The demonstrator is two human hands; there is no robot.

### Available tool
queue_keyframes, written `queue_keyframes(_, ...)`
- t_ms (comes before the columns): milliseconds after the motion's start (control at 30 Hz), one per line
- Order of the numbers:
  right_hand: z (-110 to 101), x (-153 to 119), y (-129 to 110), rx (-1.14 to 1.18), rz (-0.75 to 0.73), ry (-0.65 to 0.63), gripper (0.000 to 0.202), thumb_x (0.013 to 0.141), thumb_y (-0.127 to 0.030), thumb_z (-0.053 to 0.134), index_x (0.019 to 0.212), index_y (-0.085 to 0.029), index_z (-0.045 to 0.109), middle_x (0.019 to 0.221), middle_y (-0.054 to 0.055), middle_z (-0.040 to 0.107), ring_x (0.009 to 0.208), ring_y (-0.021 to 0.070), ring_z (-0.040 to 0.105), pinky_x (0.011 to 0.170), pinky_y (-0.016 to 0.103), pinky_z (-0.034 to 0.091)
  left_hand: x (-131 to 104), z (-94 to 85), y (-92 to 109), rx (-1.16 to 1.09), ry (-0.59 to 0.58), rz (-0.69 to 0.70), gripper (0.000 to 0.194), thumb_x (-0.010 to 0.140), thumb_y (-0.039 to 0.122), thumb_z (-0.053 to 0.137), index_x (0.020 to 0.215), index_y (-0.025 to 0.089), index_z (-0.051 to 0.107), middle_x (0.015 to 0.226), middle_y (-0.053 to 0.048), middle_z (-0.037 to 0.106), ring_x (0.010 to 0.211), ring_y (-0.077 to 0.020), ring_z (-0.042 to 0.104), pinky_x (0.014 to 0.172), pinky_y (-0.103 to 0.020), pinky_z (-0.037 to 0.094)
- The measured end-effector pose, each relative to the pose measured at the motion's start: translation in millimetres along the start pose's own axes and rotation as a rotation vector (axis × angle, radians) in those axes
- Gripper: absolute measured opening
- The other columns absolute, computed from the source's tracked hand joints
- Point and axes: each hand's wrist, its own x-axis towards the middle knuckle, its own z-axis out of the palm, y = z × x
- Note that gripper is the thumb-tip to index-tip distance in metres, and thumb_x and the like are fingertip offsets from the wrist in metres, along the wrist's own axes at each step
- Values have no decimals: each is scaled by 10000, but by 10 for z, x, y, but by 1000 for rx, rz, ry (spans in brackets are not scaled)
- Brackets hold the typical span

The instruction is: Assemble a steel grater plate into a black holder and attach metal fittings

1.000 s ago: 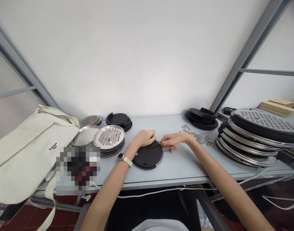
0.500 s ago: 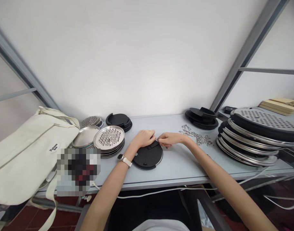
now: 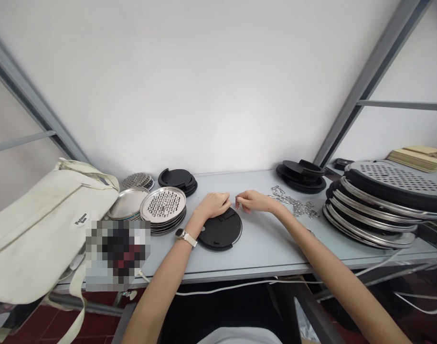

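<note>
A black round disc (image 3: 220, 232) with a thin metal rim along its right edge lies on the grey table. My left hand (image 3: 214, 205), below a wrist with a watch, is closed on the disc's upper left edge. Just right of the disc and apart from it, my right hand (image 3: 249, 201) is closed in a pinch; a small shiny metal piece seems to show at the fingertips, too small to make out. Metal clips (image 3: 297, 204) lie scattered to the right of that hand.
Perforated metal discs (image 3: 163, 205) and plain metal discs (image 3: 128, 203) are stacked at left, near black round parts (image 3: 175, 179). More black parts (image 3: 300, 174) stand at back right, beside a tall stack (image 3: 374, 210). A cream bag (image 3: 35, 234) rests at far left.
My right hand has moved slightly up and right, away from the disc's edge, which it was touching. My left hand stays on the disc.
</note>
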Motion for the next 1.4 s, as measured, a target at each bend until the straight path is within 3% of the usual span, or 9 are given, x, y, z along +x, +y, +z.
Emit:
queue_keyframes(133, 6, -1, -22, -45, -6, 111, 327, 846, -307, 322, 790, -154, 605, 555, 5, 581, 536, 129, 538, 584, 235, 401, 1, 5, -36, 5, -3, -24, 208, 896, 264, 358, 831, 172, 534, 785, -68, 640, 691, -197, 597, 630, -281, 373)
queue_keyframes(367, 84, 45, -48, -70, -69, 148, 367, 901, -375, 265, 712, -173, 507, 530, -10, 528, 493, 118, 493, 586, 246, 390, 1, 13, -77, -9, -2, -45, 219, 903, 265, 351, 835, 175, 538, 801, -70, 645, 711, -200, 600, 650, -282, 382)
queue_keyframes(567, 101, 55, -20, -59, -41, 69, 382, 900, -446, 276, 667, -188, 435, 515, -19, 492, 481, 119, 476, 563, 255, 384, 7, 16, -77, -18, -3, -43, 222, 906, 279, 354, 850, 174, 542, 812, -72, 645, 721, -196, 598, 655, -277, 381)
queue_keyframes(867, 70, -6, -91, -70, -46, -84, 367, 879, -447, 344, 663, -180, 476, 515, -11, 530, 493, 113, 470, 544, 241, 367, -4, 10, -85, -19, 19, -31, 210, 896, 259, 353, 812, 177, 528, 777, -61, 638, 681, -191, 586, 609, -274, 353)
queue_keyframes(1033, 39, -30, -78, -64, -77, 7, 230, 847, -365, 401, 811, -177, 529, 530, -36, 537, 505, 105, 467, 540, 223, 349, 2, 32, -92, -25, 22, -31, 211, 895, 269, 352, 818, 181, 528, 752, -56, 628, 670, -189, 576, 611, -274, 348)
queue_keyframes(1267, 7, -46, -113, -89, -88, 15, 260, 856, -379, 393, 826, -183, 560, 530, -30, 553, 508, 107, 458, 525, 213, 331, -3, 38, -92, -34, 25, -36, 206, 894, 268, 355, 830, 184, 532, 764, -56, 627, 685, -191, 575, 618, -274, 352)
queue_keyframes(1400, -26, -65, -127, -116, -104, 85, 257, 862, -374, 395, 830, -186, 567, 547, -30, 556, 512, 103, 457, 539, 212, 332, -6, 24, -83, -40, 22, -41, 200, 894, 268, 364, 831, 182, 534, 779, -58, 632, 695, -191, 582, 621, -271, 360)
